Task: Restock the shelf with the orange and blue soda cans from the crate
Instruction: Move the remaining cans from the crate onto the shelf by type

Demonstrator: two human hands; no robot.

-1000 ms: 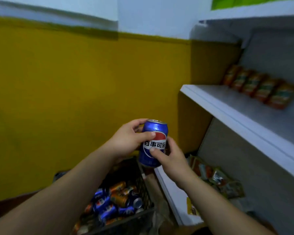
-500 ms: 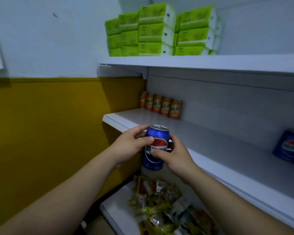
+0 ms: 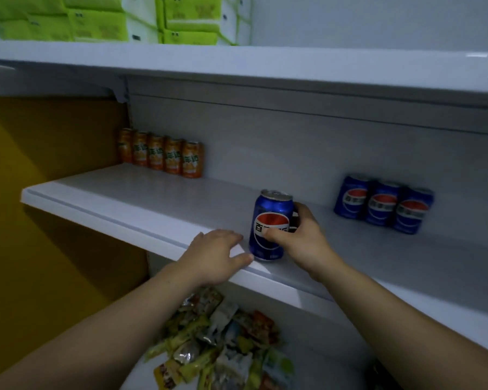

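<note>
One blue can at the front of the shelf

One blue can point(image 3: 271, 225) stands upright near the front edge of the middle shelf point(image 3: 124, 198), and looks to be resting on it; the right hand point(image 3: 299, 237) grips it, thumb across the label and fingers curled round the back. The left hand point(image 3: 214, 254) lies flat on the shelf's lip just beside the can's base, fingers spread and holding nothing; whether its thumb touches the can I cannot tell.

Three blue cans point(image 3: 382, 205) stand in a row against the back wall to the right, well apart from the held one; five orange cans point(image 3: 161, 154) line the back wall at the far left. Green boxes point(image 3: 96, 21) fill the shelf above, and snack packets point(image 3: 220, 342) lie heaped on the one below; the crate is out of sight.

To my eye this is the placing step, with the can landed but not yet in its row. The next move, I judge, calls for carrying or sliding it back and to the right, setting it beside the leftmost blue can without knocking that row, then letting go; plenty of bare shelf suggests many cans to come.
</note>
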